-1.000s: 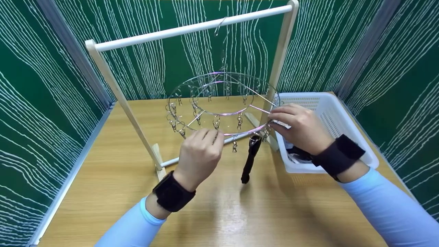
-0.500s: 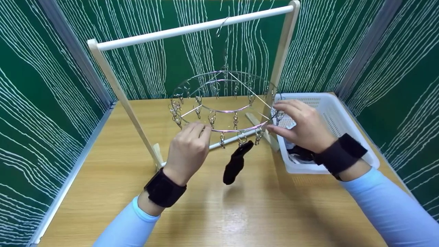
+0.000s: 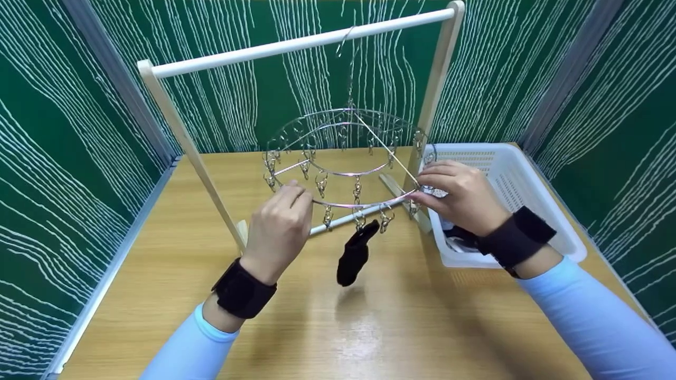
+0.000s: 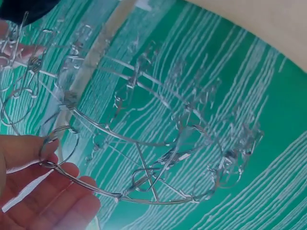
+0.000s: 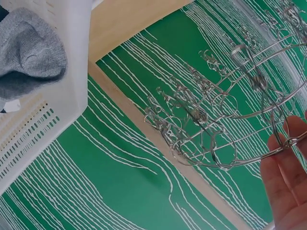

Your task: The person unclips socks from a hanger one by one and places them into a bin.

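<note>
A round wire clip hanger (image 3: 348, 205) with two rings and several metal clips hangs by its hook from a white rail. My left hand (image 3: 280, 227) pinches the outer ring at the front left; in the left wrist view the thumb and fingers (image 4: 72, 187) are round the wire. At the right side, my right hand (image 3: 457, 195) holds the same ring between thumb and fingers, next to a spoke. One black sock (image 3: 353, 259) dangles from a front clip between the hands, above the table.
The rail (image 3: 296, 46) belongs to a wooden-legged stand on the wood-grain table (image 3: 185, 306). Behind my right hand stands a white basket (image 3: 546, 200) with dark and light items in it. A grey sock (image 5: 31, 48) shows there in the right wrist view. Green panels (image 3: 222, 111) enclose the table.
The hanger has turned, carrying the black sock to the left along the front. My left hand has moved left with the ring; my right hand loosened, then took the ring again.
</note>
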The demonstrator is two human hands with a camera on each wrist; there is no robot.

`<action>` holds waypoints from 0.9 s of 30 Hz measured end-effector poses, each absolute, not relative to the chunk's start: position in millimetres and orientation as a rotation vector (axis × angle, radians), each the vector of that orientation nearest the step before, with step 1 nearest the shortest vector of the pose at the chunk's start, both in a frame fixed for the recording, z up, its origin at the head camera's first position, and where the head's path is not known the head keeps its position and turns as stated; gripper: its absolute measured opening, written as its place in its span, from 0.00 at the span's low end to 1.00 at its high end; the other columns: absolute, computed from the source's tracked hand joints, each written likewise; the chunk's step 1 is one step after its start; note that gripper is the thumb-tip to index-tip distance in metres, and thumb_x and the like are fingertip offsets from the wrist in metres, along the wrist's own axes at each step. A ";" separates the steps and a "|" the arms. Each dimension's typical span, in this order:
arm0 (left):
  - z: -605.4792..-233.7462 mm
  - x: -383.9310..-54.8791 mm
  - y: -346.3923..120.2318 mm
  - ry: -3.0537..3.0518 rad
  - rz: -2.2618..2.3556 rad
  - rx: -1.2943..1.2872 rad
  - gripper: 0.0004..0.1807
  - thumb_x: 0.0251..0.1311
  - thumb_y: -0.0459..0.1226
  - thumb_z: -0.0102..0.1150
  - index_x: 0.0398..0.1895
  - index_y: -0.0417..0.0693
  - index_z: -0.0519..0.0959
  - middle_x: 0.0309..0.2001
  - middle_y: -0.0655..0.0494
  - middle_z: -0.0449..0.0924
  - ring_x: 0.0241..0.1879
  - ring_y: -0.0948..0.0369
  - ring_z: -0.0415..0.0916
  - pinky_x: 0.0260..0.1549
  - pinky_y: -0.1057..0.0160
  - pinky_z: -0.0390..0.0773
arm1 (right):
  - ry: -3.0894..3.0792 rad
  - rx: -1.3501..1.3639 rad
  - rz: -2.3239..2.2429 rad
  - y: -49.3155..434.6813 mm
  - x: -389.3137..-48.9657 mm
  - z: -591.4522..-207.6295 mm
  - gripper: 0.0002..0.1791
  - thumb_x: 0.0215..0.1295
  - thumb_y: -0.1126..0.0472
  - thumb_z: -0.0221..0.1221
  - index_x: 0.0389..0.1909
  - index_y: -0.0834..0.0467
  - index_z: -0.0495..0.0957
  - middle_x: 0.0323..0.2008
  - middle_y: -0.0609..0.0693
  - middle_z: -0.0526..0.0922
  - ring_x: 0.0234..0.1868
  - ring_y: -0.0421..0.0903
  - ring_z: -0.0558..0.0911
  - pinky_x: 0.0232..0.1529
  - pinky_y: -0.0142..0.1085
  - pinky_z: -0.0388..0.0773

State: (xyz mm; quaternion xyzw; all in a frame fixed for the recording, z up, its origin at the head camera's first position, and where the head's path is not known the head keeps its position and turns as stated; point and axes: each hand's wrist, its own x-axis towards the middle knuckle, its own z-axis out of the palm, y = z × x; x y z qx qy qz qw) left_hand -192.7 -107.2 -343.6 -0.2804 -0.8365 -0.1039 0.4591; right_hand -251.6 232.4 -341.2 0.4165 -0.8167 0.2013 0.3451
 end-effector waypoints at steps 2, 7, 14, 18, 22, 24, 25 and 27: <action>-343.9 -191.6 -107.5 -2.087 -0.285 -0.689 0.07 0.60 0.22 0.69 0.40 0.34 0.89 0.42 0.42 0.91 0.49 0.46 0.92 0.54 0.52 0.90 | -2.114 1.088 0.497 231.1 -250.5 -341.2 0.13 0.55 0.62 0.80 0.37 0.66 0.90 0.37 0.62 0.93 0.44 0.63 0.91 0.48 0.57 0.89; -342.9 -187.2 -104.8 -2.127 -0.369 -0.702 0.15 0.53 0.22 0.66 0.46 0.33 0.88 0.50 0.38 0.91 0.55 0.43 0.89 0.62 0.46 0.86 | -2.122 1.092 0.473 227.4 -247.1 -340.6 0.12 0.56 0.61 0.80 0.35 0.64 0.91 0.35 0.61 0.93 0.41 0.60 0.91 0.46 0.54 0.90; -347.4 -180.0 -91.7 -1.913 -0.531 -0.782 0.11 0.55 0.26 0.66 0.42 0.35 0.85 0.42 0.41 0.89 0.44 0.47 0.86 0.49 0.50 0.88 | -2.128 1.106 0.465 223.6 -244.8 -340.2 0.12 0.57 0.60 0.80 0.32 0.64 0.90 0.33 0.60 0.93 0.37 0.58 0.91 0.42 0.51 0.91; -351.7 -171.8 -81.4 -1.883 -0.593 -0.873 0.10 0.58 0.31 0.74 0.41 0.38 0.83 0.36 0.46 0.88 0.37 0.53 0.86 0.41 0.59 0.89 | -2.132 1.108 0.466 222.4 -244.1 -340.4 0.11 0.57 0.60 0.80 0.32 0.63 0.90 0.33 0.61 0.93 0.37 0.58 0.91 0.41 0.51 0.91; -359.8 -165.5 -72.6 -1.985 -0.616 -0.890 0.14 0.60 0.35 0.79 0.43 0.36 0.85 0.37 0.47 0.91 0.35 0.53 0.90 0.39 0.60 0.91 | -2.133 1.103 0.467 222.0 -244.0 -339.4 0.11 0.57 0.60 0.80 0.32 0.64 0.90 0.34 0.61 0.93 0.37 0.59 0.91 0.42 0.51 0.91; -364.6 -165.1 -69.6 -2.045 -0.611 -0.863 0.16 0.62 0.37 0.79 0.44 0.34 0.85 0.37 0.47 0.91 0.35 0.53 0.91 0.37 0.59 0.91 | -2.125 1.102 0.466 222.1 -243.9 -339.4 0.11 0.56 0.60 0.80 0.31 0.64 0.90 0.33 0.61 0.93 0.37 0.59 0.91 0.42 0.51 0.91; -366.4 -165.2 -68.7 -2.075 -0.615 -0.846 0.17 0.62 0.38 0.79 0.45 0.33 0.85 0.36 0.46 0.91 0.33 0.53 0.91 0.35 0.58 0.91 | -2.118 1.101 0.466 222.2 -244.1 -339.7 0.11 0.56 0.61 0.80 0.31 0.64 0.90 0.33 0.60 0.92 0.37 0.59 0.91 0.41 0.51 0.91; -368.8 -166.1 -67.0 -2.139 -0.631 -0.805 0.19 0.64 0.41 0.78 0.46 0.33 0.86 0.36 0.46 0.91 0.32 0.53 0.90 0.31 0.57 0.90 | -2.113 1.099 0.467 222.3 -244.6 -340.4 0.11 0.56 0.61 0.80 0.31 0.64 0.90 0.33 0.60 0.92 0.36 0.58 0.91 0.41 0.51 0.91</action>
